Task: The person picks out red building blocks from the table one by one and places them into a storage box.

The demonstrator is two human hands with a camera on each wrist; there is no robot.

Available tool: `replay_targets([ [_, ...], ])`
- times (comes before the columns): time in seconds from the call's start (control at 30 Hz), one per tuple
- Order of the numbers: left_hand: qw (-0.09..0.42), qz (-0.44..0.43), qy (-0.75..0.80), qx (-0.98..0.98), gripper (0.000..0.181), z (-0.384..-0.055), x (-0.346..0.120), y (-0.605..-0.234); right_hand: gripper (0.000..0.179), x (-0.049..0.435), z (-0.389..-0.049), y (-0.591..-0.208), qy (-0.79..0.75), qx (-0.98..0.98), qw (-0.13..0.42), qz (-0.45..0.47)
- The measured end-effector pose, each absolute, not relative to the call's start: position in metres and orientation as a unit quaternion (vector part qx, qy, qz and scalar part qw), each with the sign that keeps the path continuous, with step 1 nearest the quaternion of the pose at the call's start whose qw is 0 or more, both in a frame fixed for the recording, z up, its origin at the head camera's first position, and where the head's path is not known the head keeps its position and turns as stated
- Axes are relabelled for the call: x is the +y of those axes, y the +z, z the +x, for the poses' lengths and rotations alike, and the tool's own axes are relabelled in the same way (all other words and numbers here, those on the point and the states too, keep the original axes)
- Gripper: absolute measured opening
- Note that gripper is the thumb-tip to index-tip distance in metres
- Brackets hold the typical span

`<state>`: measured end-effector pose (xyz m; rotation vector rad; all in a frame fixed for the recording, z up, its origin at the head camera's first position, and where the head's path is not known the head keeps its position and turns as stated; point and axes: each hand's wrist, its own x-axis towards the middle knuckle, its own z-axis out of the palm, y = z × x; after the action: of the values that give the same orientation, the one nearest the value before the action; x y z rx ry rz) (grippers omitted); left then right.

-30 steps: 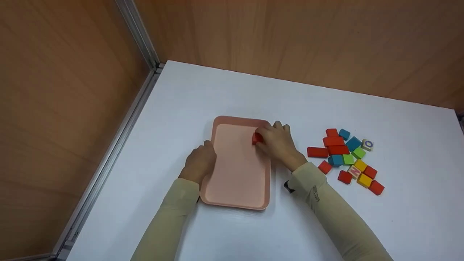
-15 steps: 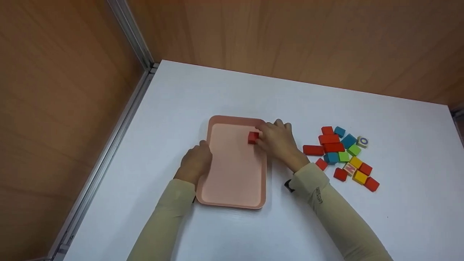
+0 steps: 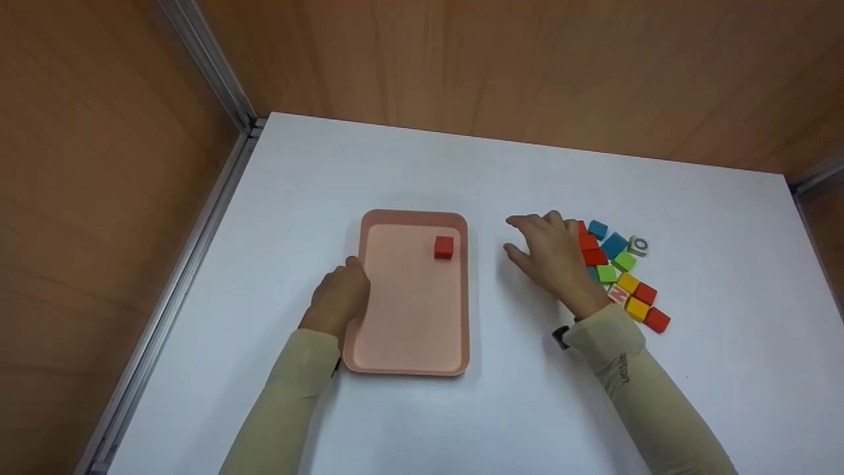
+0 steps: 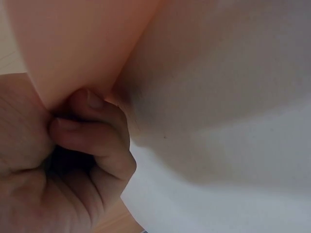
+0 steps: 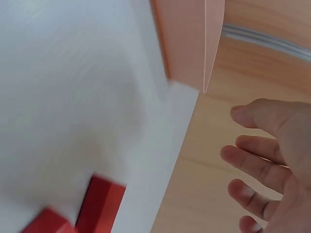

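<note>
My left hand (image 3: 339, 295) grips the left rim of a pink rectangular tray (image 3: 412, 359); in the left wrist view its fingers (image 4: 97, 138) curl against the tray's edge. One red block (image 3: 444, 247) rests inside the tray, towards its far right corner. To the right of the tray, my right hand (image 3: 550, 257) is in the air with thumb and fingers apart, holding nothing. It hides the left part of a group of coloured blocks (image 3: 614, 245). In the right wrist view a red block (image 5: 99, 204) lies below the hand's level on the table.
The block group has red, blue, green and yellow pieces, plus lettered cubes, one marked O (image 3: 638, 245) and one marked N (image 3: 618, 294). All lie on a white table (image 3: 527, 409). Wooden panels (image 3: 494, 72) border its back and left sides, with a metal rail (image 3: 184, 264) at left.
My right hand has let go of the red block in the tray and moved right, towards the other blocks. The left hand still grips the tray rim. The head view has shifted slightly.
</note>
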<state>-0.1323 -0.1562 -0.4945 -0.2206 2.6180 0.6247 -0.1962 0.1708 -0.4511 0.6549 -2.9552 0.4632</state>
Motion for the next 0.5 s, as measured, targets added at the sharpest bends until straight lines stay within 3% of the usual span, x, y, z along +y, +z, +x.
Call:
replay_targets([
  [0.5,0.242,-0.095,0.215,0.941,0.025,-0.135,-0.164,-0.496,0.047,0.223,-0.200,-0.462,0.172,-0.976,-0.017,0.130],
])
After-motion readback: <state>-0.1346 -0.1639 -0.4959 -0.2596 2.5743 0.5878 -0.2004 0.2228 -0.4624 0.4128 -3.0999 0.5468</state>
